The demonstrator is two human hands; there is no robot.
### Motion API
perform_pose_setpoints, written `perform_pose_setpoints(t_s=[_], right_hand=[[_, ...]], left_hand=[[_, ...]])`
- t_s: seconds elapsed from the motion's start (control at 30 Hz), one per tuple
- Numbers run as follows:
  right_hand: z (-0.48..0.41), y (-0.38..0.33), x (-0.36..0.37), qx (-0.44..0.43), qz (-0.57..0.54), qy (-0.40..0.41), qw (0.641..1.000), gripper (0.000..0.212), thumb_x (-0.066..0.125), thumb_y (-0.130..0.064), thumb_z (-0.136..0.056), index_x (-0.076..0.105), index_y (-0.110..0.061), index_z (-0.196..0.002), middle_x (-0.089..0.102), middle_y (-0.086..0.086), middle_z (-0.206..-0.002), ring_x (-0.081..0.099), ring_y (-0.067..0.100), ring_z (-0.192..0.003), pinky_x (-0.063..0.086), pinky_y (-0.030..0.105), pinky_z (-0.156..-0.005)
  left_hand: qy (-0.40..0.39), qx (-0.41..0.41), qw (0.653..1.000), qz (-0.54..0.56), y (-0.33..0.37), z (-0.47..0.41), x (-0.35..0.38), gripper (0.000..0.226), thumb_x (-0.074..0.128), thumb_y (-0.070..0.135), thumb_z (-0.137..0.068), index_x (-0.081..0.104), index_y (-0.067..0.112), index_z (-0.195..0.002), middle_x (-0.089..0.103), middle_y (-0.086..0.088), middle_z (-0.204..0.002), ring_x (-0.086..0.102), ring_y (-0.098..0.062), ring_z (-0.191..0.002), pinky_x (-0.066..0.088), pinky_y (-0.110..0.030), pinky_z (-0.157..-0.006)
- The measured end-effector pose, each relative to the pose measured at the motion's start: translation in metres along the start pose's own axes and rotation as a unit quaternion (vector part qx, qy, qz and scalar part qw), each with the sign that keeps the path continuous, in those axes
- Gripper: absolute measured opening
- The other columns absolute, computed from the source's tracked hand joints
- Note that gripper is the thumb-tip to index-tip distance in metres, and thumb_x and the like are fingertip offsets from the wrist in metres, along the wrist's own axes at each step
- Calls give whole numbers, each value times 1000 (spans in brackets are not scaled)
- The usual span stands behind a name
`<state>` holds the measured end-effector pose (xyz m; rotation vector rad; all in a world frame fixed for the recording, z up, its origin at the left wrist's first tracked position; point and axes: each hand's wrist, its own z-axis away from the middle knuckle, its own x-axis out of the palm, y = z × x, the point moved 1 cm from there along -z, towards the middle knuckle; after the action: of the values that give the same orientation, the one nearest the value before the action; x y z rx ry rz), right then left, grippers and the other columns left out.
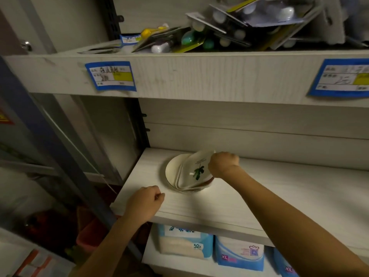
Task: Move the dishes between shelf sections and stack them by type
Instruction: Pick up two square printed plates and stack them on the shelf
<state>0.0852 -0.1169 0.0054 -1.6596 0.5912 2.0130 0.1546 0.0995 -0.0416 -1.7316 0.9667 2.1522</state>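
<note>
A stack of white plates [196, 170] with a green leaf print stands tilted inside a white bowl [172, 170] on the middle shelf [239, 204]. My right hand [222, 163] grips the plates' upper right edge, fingers curled round it. Near the shelf's front left corner, my left hand [144, 202] rests with its fingers curled and holds nothing. How many plates are in the stack is hard to tell.
The shelf above [199, 74] overhangs with blue price labels and a heap of packaged small goods [229, 27]. Blue and white diaper packs [239, 252] fill the shelf below. A blue metal post [50, 146] and red items [91, 232] lie to the left.
</note>
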Motion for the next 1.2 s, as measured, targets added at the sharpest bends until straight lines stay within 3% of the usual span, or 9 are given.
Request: perform_pose_setpoints(t_s=[0.13,0.3,0.43,0.57,0.7,0.8,0.87,0.97,1.2], right_hand=[[13,26,-8,29,-52,12,998,23,37,-22,-94,59,-14,-92,57,0,-83,53,16,-71,41,26,-67],[45,81,-3,93,-121,30,988,32,34,-29,-94,63,-15,-98,65,7,-100,60,27,-92,44,32,-74],[72,117,12,141,-143,45,979,34,36,-30,-93,59,-15,-74,69,8,-92,62,26,-82,52,36,-75],[93,142,26,178,-161,48,970,32,38,-30,-95,61,-15,-78,68,6,-89,61,23,-77,53,33,-70],[110,157,36,200,-164,50,965,31,38,-31,-96,57,-18,-75,63,4,-81,57,18,-69,40,23,-53],[117,165,40,220,-176,51,958,30,38,-30,-96,56,-19,-74,67,5,-84,62,20,-74,49,29,-65],[120,167,42,231,-180,54,955,30,39,-31,-95,57,-19,-75,69,6,-87,64,21,-77,52,33,-70],[124,172,44,247,-176,60,951,32,38,-32,-95,60,-18,-77,69,5,-87,63,21,-77,49,31,-67],[135,180,46,263,-180,56,946,31,38,-31,-94,58,-17,-74,65,6,-83,57,24,-74,40,29,-62]], left_hand=[[17,6,999,27,8,-12,-1,37,45,24,-93,37,19,-57,43,4,-55,44,-16,-57,30,-28,-52],[38,35,997,62,30,-31,4,20,43,11,-91,59,9,-78,61,-5,-75,60,-25,-74,47,-36,-65],[12,41,999,-34,50,-49,17,20,43,12,-93,60,3,-99,66,-15,-102,63,-29,-92,49,-36,-72],[-67,1,991,-119,67,-70,30,30,43,17,-95,54,1,-116,60,-17,-122,58,-30,-111,49,-35,-86],[-108,-35,982,-153,71,-85,32,44,51,27,-91,46,3,-128,55,-14,-130,55,-28,-118,47,-32,-93],[-128,-45,976,-168,73,-91,33,45,48,27,-92,44,3,-130,52,-14,-135,52,-27,-123,44,-31,-98],[-125,-45,976,-173,76,-93,33,42,46,23,-93,46,2,-129,52,-14,-135,52,-27,-124,44,-30,-98],[-121,-40,978,-164,75,-96,33,37,44,19,-94,49,2,-126,56,-15,-132,54,-27,-121,45,-29,-95],[-51,-30,998,-23,67,-105,24,33,38,12,-96,54,-3,-120,57,-23,-126,56,-37,-112,44,-35,-83]])
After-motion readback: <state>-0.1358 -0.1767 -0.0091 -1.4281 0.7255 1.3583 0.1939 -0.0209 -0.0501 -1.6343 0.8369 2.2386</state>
